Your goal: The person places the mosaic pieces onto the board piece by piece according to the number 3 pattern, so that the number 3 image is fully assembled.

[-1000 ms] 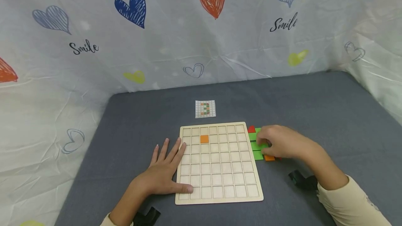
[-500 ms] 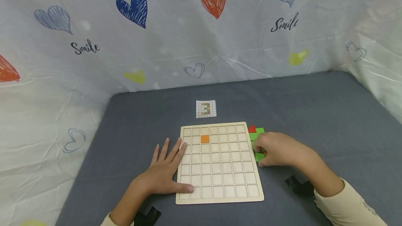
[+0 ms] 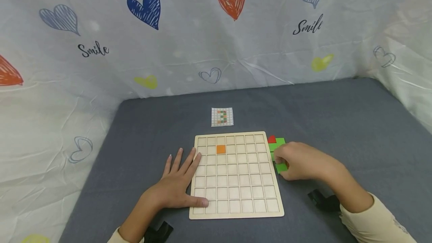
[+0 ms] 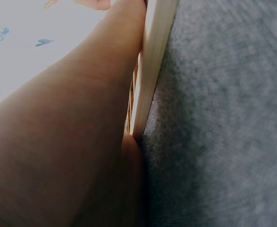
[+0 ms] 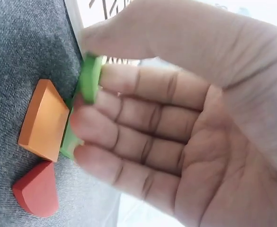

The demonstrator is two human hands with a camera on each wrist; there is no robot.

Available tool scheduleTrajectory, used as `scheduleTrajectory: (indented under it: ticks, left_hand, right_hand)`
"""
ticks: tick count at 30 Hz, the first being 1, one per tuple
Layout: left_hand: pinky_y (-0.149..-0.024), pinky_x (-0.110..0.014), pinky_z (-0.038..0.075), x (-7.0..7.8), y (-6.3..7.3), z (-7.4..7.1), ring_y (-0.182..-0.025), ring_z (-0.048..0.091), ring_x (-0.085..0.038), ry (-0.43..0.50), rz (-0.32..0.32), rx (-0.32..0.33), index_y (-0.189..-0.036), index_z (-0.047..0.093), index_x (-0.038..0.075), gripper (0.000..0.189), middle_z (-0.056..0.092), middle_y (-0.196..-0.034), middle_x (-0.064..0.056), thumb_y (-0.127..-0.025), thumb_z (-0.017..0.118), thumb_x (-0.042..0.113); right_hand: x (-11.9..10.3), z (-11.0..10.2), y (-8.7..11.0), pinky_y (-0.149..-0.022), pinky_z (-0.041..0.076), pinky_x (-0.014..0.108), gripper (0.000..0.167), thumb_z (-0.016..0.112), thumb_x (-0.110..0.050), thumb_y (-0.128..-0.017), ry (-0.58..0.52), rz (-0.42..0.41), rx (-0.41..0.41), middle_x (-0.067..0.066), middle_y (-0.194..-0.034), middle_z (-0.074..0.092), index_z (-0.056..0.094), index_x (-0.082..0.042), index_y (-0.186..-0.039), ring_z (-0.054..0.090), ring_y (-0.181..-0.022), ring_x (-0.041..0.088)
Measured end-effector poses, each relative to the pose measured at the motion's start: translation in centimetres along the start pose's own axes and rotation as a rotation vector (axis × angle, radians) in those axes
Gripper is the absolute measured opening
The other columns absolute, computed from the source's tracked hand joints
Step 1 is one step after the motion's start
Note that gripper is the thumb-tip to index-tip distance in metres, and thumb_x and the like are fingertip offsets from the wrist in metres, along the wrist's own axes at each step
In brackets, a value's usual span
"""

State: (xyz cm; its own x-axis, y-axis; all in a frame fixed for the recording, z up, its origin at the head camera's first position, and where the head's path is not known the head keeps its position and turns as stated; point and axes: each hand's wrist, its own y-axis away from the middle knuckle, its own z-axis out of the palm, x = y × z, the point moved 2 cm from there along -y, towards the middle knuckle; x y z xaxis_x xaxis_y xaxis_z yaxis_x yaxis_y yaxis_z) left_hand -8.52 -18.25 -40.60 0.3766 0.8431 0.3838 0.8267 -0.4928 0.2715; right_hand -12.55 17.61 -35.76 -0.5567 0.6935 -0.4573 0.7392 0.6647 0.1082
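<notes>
My left hand (image 3: 175, 188) lies with straight, spread fingers on the left edge of a wooden grid board (image 3: 241, 205), its thumb on the lower left squares. One orange square tile (image 3: 221, 149) sits in a cell near the board's top. Right of the board, my right hand (image 3: 305, 162) pinches a green tile (image 5: 90, 78) between thumb and index finger, as the right wrist view shows. Another green tile (image 5: 69, 142) lies behind the other fingertips, partly hidden. In the left wrist view, my left hand (image 4: 81, 94) covers much of the board's edge (image 4: 152, 71).
Beside the board lie more green tiles (image 3: 278, 142) and a red tile (image 3: 271, 139). An orange tile (image 5: 43, 123) and a red rounded tile (image 5: 38, 189) rest near my right fingers. A small printed pattern card (image 3: 222, 117) lies beyond the board on the grey cloth (image 3: 162, 123).
My right hand has moved slightly toward me over the nearer tiles and now pinches a green one, which has shifted and tilted. My left hand stays on the board.
</notes>
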Motion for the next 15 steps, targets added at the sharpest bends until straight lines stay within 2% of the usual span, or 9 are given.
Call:
scheduleTrajectory:
  ticks: [7, 10, 15]
  left_hand:
    - [-0.112, -0.064, -0.013, 0.05, 0.02, -0.07, -0.148, -0.02, -0.038, 0.0, 0.001, -0.004, -0.163, 0.0, 0.022, 0.125, -0.012, -0.167, -0.001, -0.074, 0.061, 0.085]
    - [-0.112, -0.064, -0.013, 0.05, -0.01, -0.08, -0.148, -0.02, -0.038, -0.001, -0.001, -0.007, -0.163, -0.001, 0.022, 0.125, -0.012, -0.167, -0.001, -0.074, 0.061, 0.085]
    - [-0.112, -0.065, -0.012, 0.05, -0.02, -0.08, -0.149, -0.019, -0.038, 0.001, -0.006, -0.005, -0.163, -0.001, 0.023, 0.126, -0.011, -0.167, -0.001, -0.073, 0.061, 0.086]
  right_hand:
    - [-0.13, -0.17, -0.32, -0.055, 0.029, 0.023, 0.036, 0.073, 0.004, -0.078, -0.002, -0.089, 0.044, -0.01, -0.065, 0.033, 0.049, -0.02, -0.066, 0.03, -0.061, 0.003]
    - [-0.25, -0.19, -0.57, -0.057, 0.032, 0.024, 0.037, 0.071, 0.006, -0.077, -0.002, -0.12, 0.057, -0.009, -0.067, 0.036, 0.051, -0.023, -0.069, 0.034, -0.064, 0.004]
    - [-0.31, -0.21, -0.99, -0.06, 0.035, 0.025, 0.032, 0.065, 0.012, -0.074, -0.011, -0.142, 0.071, -0.007, -0.071, 0.041, 0.058, -0.02, -0.075, 0.039, -0.069, 0.006]
